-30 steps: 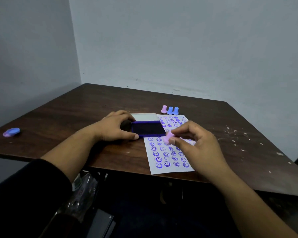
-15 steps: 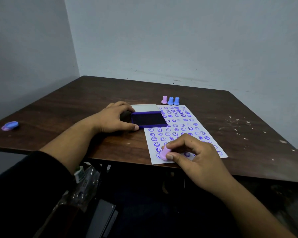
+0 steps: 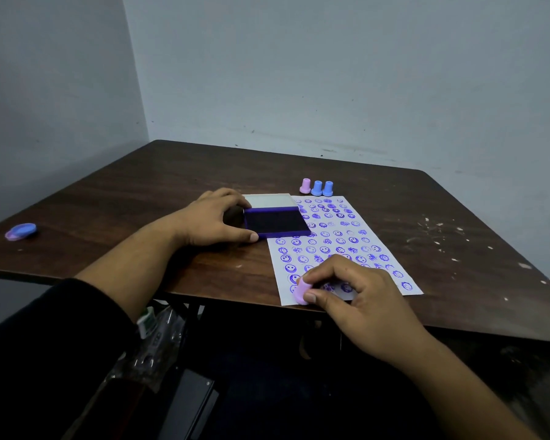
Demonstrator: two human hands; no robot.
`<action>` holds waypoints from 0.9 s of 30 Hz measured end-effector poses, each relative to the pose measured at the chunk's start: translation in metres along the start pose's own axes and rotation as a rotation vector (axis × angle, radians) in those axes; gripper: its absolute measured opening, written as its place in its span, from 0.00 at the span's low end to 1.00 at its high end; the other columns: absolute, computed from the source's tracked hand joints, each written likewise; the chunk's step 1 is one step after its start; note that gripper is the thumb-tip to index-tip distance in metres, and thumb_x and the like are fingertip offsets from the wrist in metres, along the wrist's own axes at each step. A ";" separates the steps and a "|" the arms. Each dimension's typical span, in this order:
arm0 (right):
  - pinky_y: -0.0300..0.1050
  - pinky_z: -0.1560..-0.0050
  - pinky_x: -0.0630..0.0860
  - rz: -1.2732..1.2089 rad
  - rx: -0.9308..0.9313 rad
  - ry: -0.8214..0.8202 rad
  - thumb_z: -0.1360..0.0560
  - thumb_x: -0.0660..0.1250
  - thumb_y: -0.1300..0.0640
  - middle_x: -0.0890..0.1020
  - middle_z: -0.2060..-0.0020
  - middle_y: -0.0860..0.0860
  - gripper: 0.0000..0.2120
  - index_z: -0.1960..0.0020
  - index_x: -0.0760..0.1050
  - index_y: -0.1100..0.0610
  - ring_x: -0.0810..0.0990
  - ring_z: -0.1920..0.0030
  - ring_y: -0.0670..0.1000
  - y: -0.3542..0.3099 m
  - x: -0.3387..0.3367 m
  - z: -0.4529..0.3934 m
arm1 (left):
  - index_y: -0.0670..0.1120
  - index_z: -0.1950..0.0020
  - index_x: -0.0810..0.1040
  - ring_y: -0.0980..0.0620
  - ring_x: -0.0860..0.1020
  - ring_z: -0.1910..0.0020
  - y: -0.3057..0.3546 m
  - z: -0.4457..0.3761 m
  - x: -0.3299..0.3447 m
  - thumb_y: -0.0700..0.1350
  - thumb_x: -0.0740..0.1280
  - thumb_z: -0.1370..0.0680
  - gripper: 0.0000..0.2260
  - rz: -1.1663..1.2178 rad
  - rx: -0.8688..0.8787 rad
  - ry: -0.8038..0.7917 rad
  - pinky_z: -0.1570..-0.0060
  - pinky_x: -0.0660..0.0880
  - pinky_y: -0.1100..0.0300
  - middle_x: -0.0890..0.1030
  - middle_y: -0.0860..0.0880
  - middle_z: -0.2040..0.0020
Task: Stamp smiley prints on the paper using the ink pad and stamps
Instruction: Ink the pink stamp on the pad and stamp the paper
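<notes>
The right hand (image 3: pixel 359 300) is curled around a pink stamp (image 3: pixel 300 292), pinching it between thumb and fingertips at the near-left corner of the paper (image 3: pixel 346 246). The stamp is tilted, its narrow end poking up and to the left out of the grip, its wider end low by the thumb nail; whether its face touches the sheet cannot be told. The rest of the hand lies over the paper's near edge, covering some of the prints there.

The paper sits on the dark wooden table (image 3: pixel 140 198), reaching to the near edge, and is filled with rows of purple smiley prints (image 3: pixel 324 249) — some crisp, some smudged.

The left hand (image 3: pixel 216 217) rests on the table, spread in a loose open clasp against the left side of the ink pad (image 3: pixel 275 221), thumb along its near-left corner and fingers at its far-left corner. The pad lies open, its dark inked face up, with its pale lid (image 3: pixel 269 200) lying flat behind it; the pad's right side overlaps the paper's far-left corner.

Just beyond the far edge of the paper stand three more stamps in a row, touching or nearly so — a spare pink stamp (image 3: pixel 305 186) and two blue stamps (image 3: pixel 322 188). Far off at the table's left edge lies a small blue-and-pink cap (image 3: pixel 21 231).
</notes>
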State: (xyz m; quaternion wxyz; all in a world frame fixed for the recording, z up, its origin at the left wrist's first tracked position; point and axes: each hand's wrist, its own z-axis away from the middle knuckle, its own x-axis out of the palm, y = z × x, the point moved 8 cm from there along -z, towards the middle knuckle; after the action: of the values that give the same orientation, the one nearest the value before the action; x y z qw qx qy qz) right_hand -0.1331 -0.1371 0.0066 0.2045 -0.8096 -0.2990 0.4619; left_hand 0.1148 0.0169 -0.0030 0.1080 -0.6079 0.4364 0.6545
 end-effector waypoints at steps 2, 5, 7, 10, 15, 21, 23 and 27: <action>0.33 0.49 0.77 0.013 -0.007 -0.006 0.25 0.75 0.50 0.87 0.50 0.35 0.07 0.48 0.81 0.45 0.86 0.49 0.41 0.001 0.001 0.000 | 0.58 0.29 0.73 0.49 0.64 0.27 0.001 0.000 0.000 0.71 0.71 0.34 0.37 0.002 0.001 0.000 0.26 0.64 0.47 0.69 0.56 0.27; 0.32 0.49 0.76 0.044 -0.036 -0.014 0.25 0.75 0.52 0.87 0.51 0.37 0.05 0.50 0.81 0.47 0.86 0.49 0.43 -0.001 0.003 0.000 | 0.58 0.28 0.73 0.49 0.64 0.26 0.001 0.000 -0.001 0.71 0.71 0.34 0.37 0.003 0.003 0.002 0.25 0.64 0.47 0.69 0.55 0.26; 0.37 0.49 0.77 0.073 -0.047 -0.019 0.25 0.74 0.52 0.86 0.51 0.38 0.03 0.52 0.81 0.47 0.86 0.49 0.43 -0.005 0.004 0.000 | 0.58 0.28 0.73 0.49 0.64 0.26 0.001 0.000 -0.001 0.71 0.71 0.35 0.38 0.004 0.003 0.004 0.25 0.64 0.47 0.69 0.55 0.26; 0.45 0.51 0.79 0.120 -0.073 -0.015 0.24 0.72 0.49 0.86 0.52 0.39 0.04 0.52 0.81 0.48 0.85 0.51 0.43 -0.011 0.005 -0.001 | 0.58 0.28 0.73 0.49 0.64 0.26 0.001 0.000 -0.001 0.72 0.70 0.35 0.38 -0.004 0.004 0.005 0.25 0.64 0.47 0.69 0.56 0.26; 0.49 0.50 0.81 0.119 -0.076 0.010 0.24 0.70 0.46 0.86 0.52 0.39 0.06 0.53 0.80 0.48 0.86 0.51 0.43 -0.013 0.005 0.002 | 0.58 0.28 0.73 0.49 0.63 0.25 0.001 0.000 0.000 0.71 0.71 0.34 0.37 -0.006 -0.001 0.001 0.25 0.64 0.46 0.69 0.55 0.26; 0.53 0.50 0.82 0.110 -0.080 0.028 0.24 0.70 0.46 0.86 0.53 0.39 0.05 0.51 0.79 0.47 0.86 0.51 0.44 -0.012 0.006 0.002 | 0.58 0.27 0.72 0.50 0.63 0.26 0.001 -0.001 -0.001 0.69 0.72 0.31 0.35 -0.014 0.005 -0.004 0.26 0.64 0.46 0.68 0.55 0.25; 0.53 0.50 0.82 0.111 -0.082 0.029 0.24 0.70 0.46 0.86 0.53 0.39 0.05 0.52 0.79 0.47 0.86 0.51 0.44 -0.013 0.006 0.002 | 0.58 0.27 0.72 0.50 0.63 0.26 0.001 -0.001 -0.001 0.68 0.73 0.30 0.34 -0.012 0.005 -0.002 0.26 0.65 0.47 0.68 0.55 0.25; 0.53 0.51 0.82 0.129 -0.083 0.021 0.23 0.70 0.47 0.86 0.54 0.39 0.05 0.52 0.80 0.48 0.86 0.52 0.45 -0.014 0.006 0.002 | 0.58 0.28 0.72 0.50 0.64 0.26 0.000 -0.001 -0.001 0.69 0.73 0.30 0.34 -0.017 0.018 0.005 0.26 0.65 0.47 0.68 0.56 0.26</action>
State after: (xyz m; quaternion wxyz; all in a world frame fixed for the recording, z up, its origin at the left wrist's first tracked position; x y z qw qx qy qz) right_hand -0.1366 -0.1224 0.0106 0.1435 -0.8399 -0.2628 0.4527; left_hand 0.1152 0.0164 -0.0020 0.1180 -0.6122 0.4370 0.6483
